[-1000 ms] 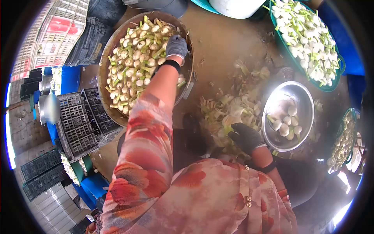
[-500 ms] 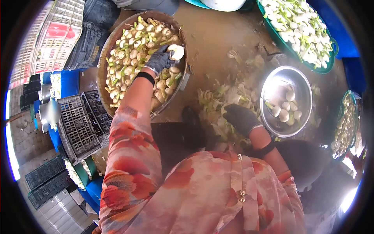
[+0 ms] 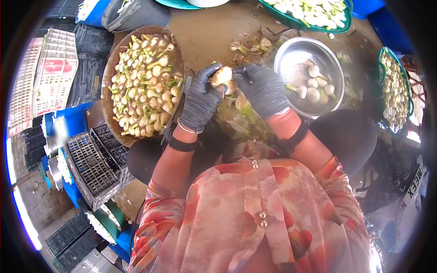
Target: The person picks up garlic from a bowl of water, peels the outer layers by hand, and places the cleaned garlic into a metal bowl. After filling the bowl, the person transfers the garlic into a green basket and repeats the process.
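Note:
Both my hands wear dark grey gloves. My left hand [image 3: 199, 101] holds a pale fennel bulb [image 3: 222, 75] in front of me, and my right hand [image 3: 262, 88] grips the same bulb from the other side. Below the hands lies a pile of green and white trimmings [image 3: 239, 119] on the ground. A wide brown basin [image 3: 110, 77] at my left is full of untrimmed bulbs with green stalks. A steel bowl [image 3: 291, 52] at my right holds several trimmed white bulbs.
A green tub [image 3: 291, 19] of white bulbs stands at the top right, another green basket [image 3: 381, 68] of bulbs at the far right. Black plastic crates [image 3: 88, 166] sit at my lower left, stacked white crates [image 3: 48, 79] at the far left, a grey bucket [image 3: 132, 16] above the basin.
My left hand lifted a bulb out of the brown basin and brought it to the middle. My right hand rose from the trimmings pile and closed on the same bulb.

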Demonstrator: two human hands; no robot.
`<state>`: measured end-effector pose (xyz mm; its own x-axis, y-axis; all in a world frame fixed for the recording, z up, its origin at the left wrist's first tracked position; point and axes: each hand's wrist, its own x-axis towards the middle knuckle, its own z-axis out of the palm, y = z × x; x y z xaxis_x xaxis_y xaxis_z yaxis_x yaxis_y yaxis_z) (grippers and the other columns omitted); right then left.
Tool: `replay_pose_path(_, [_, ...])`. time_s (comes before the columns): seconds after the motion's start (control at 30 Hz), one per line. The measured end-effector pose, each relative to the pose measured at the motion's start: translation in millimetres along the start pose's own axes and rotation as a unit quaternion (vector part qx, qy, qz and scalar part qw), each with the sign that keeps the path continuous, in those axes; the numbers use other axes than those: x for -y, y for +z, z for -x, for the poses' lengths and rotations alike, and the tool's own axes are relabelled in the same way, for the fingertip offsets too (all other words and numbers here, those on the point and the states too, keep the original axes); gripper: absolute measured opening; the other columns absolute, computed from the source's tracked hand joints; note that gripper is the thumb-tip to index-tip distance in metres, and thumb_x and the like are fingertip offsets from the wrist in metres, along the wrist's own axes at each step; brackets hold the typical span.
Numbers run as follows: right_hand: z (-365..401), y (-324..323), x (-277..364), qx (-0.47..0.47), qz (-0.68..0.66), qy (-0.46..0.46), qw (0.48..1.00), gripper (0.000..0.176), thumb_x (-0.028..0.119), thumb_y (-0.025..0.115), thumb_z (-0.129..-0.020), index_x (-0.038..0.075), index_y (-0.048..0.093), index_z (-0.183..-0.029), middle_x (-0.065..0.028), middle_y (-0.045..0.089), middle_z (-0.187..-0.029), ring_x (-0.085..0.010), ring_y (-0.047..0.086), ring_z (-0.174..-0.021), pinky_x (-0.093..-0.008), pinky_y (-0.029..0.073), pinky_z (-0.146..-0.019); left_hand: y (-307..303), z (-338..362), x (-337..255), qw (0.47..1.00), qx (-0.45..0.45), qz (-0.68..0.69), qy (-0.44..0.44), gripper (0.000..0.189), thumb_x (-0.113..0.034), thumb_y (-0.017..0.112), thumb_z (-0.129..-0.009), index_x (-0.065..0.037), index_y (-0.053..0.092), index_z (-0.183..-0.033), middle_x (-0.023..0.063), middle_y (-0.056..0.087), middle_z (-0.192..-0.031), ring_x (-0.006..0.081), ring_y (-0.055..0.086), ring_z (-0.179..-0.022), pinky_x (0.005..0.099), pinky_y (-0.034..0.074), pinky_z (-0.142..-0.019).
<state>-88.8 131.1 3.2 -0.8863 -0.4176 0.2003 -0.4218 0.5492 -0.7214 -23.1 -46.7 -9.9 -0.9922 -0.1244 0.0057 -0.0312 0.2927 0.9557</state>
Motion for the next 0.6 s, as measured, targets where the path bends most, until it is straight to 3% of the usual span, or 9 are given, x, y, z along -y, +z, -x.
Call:
replay_pose_path(0.13, [6.9,-0.9,-7.7,-0.013,0.059,0.012,0.998,0.015,0.024,0.066,-0.083,0.009,0.068,-0.086,-0.0142,0.067,-0.084,-0.0317,0.066,-0.078,-0.0422,0.052,-0.072,18.4,5.3,-8.7,0.999,0.001,-0.006,0.039,0.047,0.007,0.061,-0.082,-0.001,0.052,-0.128,0.0139,0.057,-0.126,0.022,0.056,-0.118,0.0326,0.046,-0.101])
replay_pose_path(0.23, [3.5,-13.8,-4.2,-0.003,-0.008,0.088,0.996,0.02,0.026,0.067,-0.085,0.006,0.067,-0.088,-0.016,0.068,-0.083,-0.0325,0.066,-0.075,-0.0417,0.052,-0.07,19.3,8.0,-24.1,0.999,0.022,0.03,0.021,0.047,0.008,0.06,-0.082,-0.001,0.051,-0.128,0.0132,0.056,-0.128,0.0206,0.054,-0.119,0.0324,0.045,-0.102])
replay_pose_path(0.27, [3.6,-14.1,-7.6,-0.001,-0.097,0.133,0.986,0.022,0.026,0.067,-0.087,0.004,0.067,-0.089,-0.0169,0.068,-0.081,-0.0329,0.066,-0.073,-0.0411,0.052,-0.069,20.5,6.7,-22.0,0.998,0.018,0.053,0.018,0.048,0.008,0.06,-0.082,-0.001,0.051,-0.128,0.0126,0.056,-0.126,0.0202,0.054,-0.119,0.0323,0.045,-0.102])
replay_pose_path(0.37, [9.7,-20.4,-15.2,0.008,-0.169,0.098,0.981,0.022,0.025,0.067,-0.088,0.003,0.067,-0.089,-0.016,0.068,-0.081,-0.0319,0.065,-0.072,-0.0401,0.052,-0.069,21.0,4.2,-16.0,0.996,0.001,0.095,0.001,0.048,0.008,0.06,-0.08,-0.001,0.053,-0.127,0.0112,0.057,-0.12,0.0201,0.055,-0.115,0.0322,0.046,-0.1])
replay_pose_path(0.4, [10.5,-26.3,-8.8,0.023,-0.102,0.077,0.992,0.02,0.024,0.065,-0.088,0.005,0.067,-0.09,-0.0145,0.068,-0.083,-0.0311,0.065,-0.076,-0.0401,0.052,-0.071,20.2,2.7,-15.0,0.995,-0.007,0.104,-0.005,0.048,0.008,0.061,-0.08,-0.002,0.054,-0.126,0.0108,0.057,-0.118,0.0202,0.056,-0.114,0.0321,0.047,-0.099])
replay_pose_path(0.5, [14.7,-18.6,-9.2,0.003,0.067,-0.001,0.998,0.018,0.024,0.064,-0.087,0.007,0.068,-0.09,-0.0132,0.068,-0.085,-0.0308,0.065,-0.08,-0.0406,0.052,-0.073,21.2,3.3,-17.0,0.996,-0.016,-0.076,0.044,0.047,0.008,0.061,-0.082,-0.004,0.056,-0.127,0.0064,0.057,-0.12,0.0146,0.058,-0.108,0.0278,0.049,-0.091])
replay_pose_path(0.6, [14.1,-13.4,-10.6,-0.002,0.062,0.016,0.998,0.016,0.023,0.064,-0.084,0.009,0.069,-0.088,-0.0122,0.068,-0.085,-0.0314,0.065,-0.081,-0.0415,0.052,-0.073,24.4,1.6,-19.3,0.982,-0.02,-0.159,0.097,0.046,0.008,0.06,-0.082,-0.004,0.058,-0.126,0.0057,0.057,-0.116,0.0148,0.058,-0.106,0.0279,0.05,-0.09])
